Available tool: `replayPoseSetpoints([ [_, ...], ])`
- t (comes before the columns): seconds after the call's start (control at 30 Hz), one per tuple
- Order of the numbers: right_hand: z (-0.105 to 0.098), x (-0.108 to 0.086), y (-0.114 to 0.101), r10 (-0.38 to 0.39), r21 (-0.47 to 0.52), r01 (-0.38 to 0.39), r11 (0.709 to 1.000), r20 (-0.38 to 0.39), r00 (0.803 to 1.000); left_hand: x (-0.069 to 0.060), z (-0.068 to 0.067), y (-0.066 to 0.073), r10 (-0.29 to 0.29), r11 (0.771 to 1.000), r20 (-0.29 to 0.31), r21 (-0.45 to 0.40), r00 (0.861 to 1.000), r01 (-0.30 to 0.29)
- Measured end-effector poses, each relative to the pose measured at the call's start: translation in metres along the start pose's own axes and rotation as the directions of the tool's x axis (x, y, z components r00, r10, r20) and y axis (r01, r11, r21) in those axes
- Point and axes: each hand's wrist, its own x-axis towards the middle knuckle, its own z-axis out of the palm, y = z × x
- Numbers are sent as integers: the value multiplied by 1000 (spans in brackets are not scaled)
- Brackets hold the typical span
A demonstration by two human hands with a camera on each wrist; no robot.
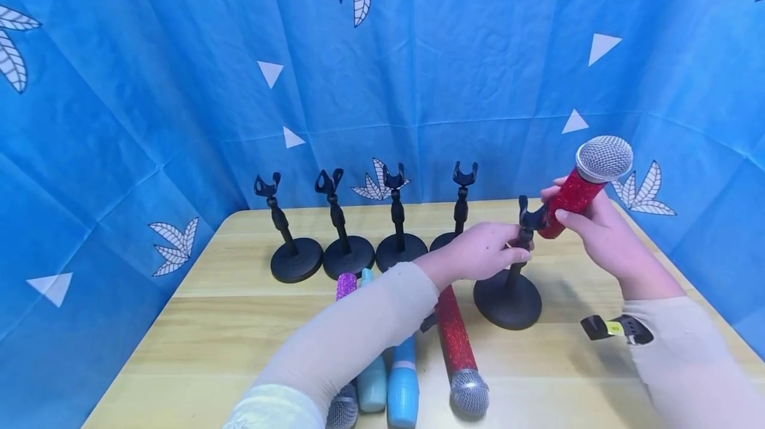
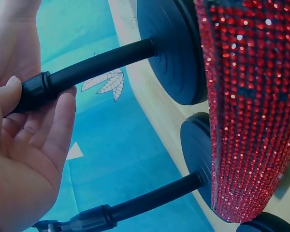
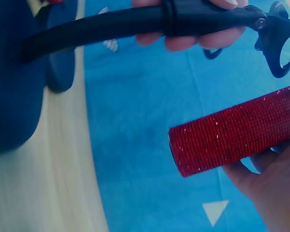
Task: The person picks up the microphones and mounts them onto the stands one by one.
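Observation:
My left hand grips the upper post of a black microphone stand at the right; in the left wrist view the thumb and fingers wrap that post. My right hand holds a red glittery microphone by its handle, silver head up and tilted to the right, its lower end beside the stand's clip. In the right wrist view the red handle is apart from the open clip. Another red microphone lies on the table below my left forearm.
Several black stands with empty clips, among them one at the far left, stand in a row at the back. A purple microphone, a teal one and a blue one lie partly under my left sleeve. Blue cloth hangs behind the table.

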Motion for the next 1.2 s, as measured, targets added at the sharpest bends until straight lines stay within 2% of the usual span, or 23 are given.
replayPoseSetpoints([
  [0.17,9,7,-13,16,98,-11,995,-52,999,-3,0,1,12,999,12,36,1000,-12],
  [0.37,21,14,-22,-14,269,37,963,-88,996,-6,2,0,27,998,7,49,1000,-27],
  [0.6,29,20,-26,-80,349,105,931,-85,993,-5,2,0,35,997,15,70,999,-36],
  [0.77,32,25,-26,-141,285,147,947,-42,989,-4,0,0,43,996,12,78,999,-44],
  [0.97,35,26,-19,-214,263,212,941,-22,977,-3,0,-1,55,996,18,68,998,-56],
  [1.2,35,21,-7,-223,34,222,974,48,974,-4,0,-5,74,993,24,93,997,-76],
])
